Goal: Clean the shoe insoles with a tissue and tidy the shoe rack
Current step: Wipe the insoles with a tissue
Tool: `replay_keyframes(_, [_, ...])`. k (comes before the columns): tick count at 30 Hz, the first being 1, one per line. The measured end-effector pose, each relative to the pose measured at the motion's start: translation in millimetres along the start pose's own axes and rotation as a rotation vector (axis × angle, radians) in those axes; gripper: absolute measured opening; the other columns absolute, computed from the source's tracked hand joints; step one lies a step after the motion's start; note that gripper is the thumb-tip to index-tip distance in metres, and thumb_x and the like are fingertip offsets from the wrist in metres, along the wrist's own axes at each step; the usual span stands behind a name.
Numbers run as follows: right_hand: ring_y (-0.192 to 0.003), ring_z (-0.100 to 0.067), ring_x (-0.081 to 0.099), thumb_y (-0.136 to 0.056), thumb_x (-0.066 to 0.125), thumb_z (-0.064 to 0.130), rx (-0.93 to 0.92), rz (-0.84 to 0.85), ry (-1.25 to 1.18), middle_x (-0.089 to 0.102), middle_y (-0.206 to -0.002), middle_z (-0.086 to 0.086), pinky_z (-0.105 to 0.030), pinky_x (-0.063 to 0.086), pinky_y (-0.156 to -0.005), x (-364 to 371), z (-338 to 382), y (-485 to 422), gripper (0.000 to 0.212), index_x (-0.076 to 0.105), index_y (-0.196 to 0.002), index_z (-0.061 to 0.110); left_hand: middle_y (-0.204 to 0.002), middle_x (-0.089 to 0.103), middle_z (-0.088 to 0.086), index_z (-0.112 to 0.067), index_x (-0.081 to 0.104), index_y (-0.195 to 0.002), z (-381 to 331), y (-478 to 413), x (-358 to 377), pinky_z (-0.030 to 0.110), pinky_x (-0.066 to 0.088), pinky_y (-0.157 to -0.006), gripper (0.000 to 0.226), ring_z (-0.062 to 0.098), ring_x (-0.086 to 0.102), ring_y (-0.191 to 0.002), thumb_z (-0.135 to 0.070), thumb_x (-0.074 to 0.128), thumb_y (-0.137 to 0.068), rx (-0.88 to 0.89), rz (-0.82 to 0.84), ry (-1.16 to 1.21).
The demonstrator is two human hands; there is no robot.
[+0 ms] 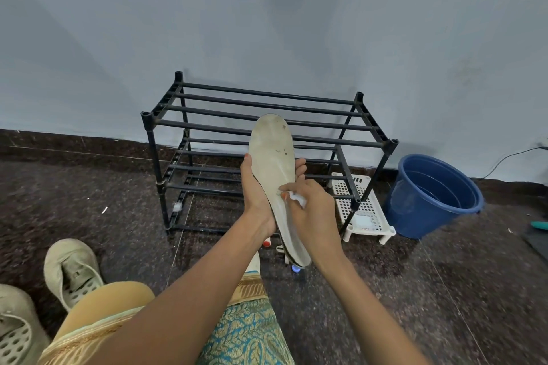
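A worn, off-white shoe insole (272,154) with small dark specks stands almost upright in front of me. My left hand (255,190) grips it from the left side and behind, at its middle. My right hand (311,213) presses a small white tissue (298,199) against the insole's lower half. Behind it, against the wall, a black tube shoe rack (237,104) with two tiers holds no shoes. Two beige shoes lie on the floor at the lower left, one (72,271) nearer the rack and one (14,332) at the frame edge.
A white perforated plastic stand (366,210) sits on the floor beside the rack's right legs. A blue bucket (433,195) stands farther right near the wall, with a cable behind it. My knee and patterned clothing fill the lower middle. The floor is dark speckled stone.
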State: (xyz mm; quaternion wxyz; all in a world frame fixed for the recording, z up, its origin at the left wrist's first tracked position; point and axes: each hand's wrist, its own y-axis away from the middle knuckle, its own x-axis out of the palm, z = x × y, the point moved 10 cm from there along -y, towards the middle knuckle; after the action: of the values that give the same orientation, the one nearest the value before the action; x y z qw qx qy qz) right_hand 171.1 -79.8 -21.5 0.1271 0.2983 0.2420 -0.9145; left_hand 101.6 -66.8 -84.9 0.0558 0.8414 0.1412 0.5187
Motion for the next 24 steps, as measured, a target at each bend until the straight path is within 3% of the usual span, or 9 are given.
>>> replay_keyframes(5, [-0.083,-0.005,0.047,-0.084,0.057,0.0,-0.005,0.024,-0.029,0.053,-0.087,0.001,0.004,0.032,-0.071,1,6,5,0.016,0.07,-0.092,0.007,-0.085,0.07,0.017,0.0,0.063,-0.1,-1,1,1,0.031,0.049,-0.081,0.073,0.023,0.064,-0.078,-0.061,0.025,-0.091,0.021,-0.002,0.012])
replay_keyframes(8, [-0.083,-0.009,0.048,-0.083,0.057,-0.003,-0.037,-0.009,0.012,0.056,-0.089,-0.007,0.001,0.034,-0.071,-4,7,0,0.017,0.07,-0.092,0.003,-0.085,0.071,0.016,-0.002,0.063,-0.101,0,2,5,0.033,0.048,-0.083,0.073,0.023,0.067,-0.077,-0.062,0.022,-0.091,0.012,0.024,-0.031])
replay_keyframes(15, [-0.087,-0.013,0.05,-0.085,0.054,-0.001,0.007,-0.017,0.021,0.052,-0.088,-0.002,-0.006,0.034,-0.072,1,3,-2,0.018,0.069,-0.095,0.004,-0.083,0.071,0.015,-0.002,0.064,-0.099,-2,3,2,0.034,0.05,-0.08,0.073,0.023,0.067,-0.077,-0.061,0.022,-0.091,0.026,0.007,-0.047])
replay_keyframes(19, [-0.088,-0.006,0.05,-0.086,0.056,0.003,0.063,0.015,-0.08,0.057,-0.092,0.0,0.003,0.033,-0.071,5,0,7,0.016,0.07,-0.093,0.008,-0.08,0.07,0.016,0.0,0.065,-0.096,-4,2,0,0.032,0.049,-0.081,0.072,0.024,0.064,-0.077,-0.06,0.025,-0.091,0.045,-0.018,-0.011])
replay_keyframes(24, [-0.086,-0.002,0.05,-0.085,0.058,0.003,0.085,0.02,-0.129,0.058,-0.091,0.003,0.004,0.033,-0.072,3,-1,10,0.015,0.07,-0.091,0.009,-0.082,0.07,0.016,0.0,0.064,-0.097,-2,1,1,0.032,0.049,-0.082,0.073,0.023,0.066,-0.075,-0.061,0.025,-0.091,0.035,-0.005,-0.01])
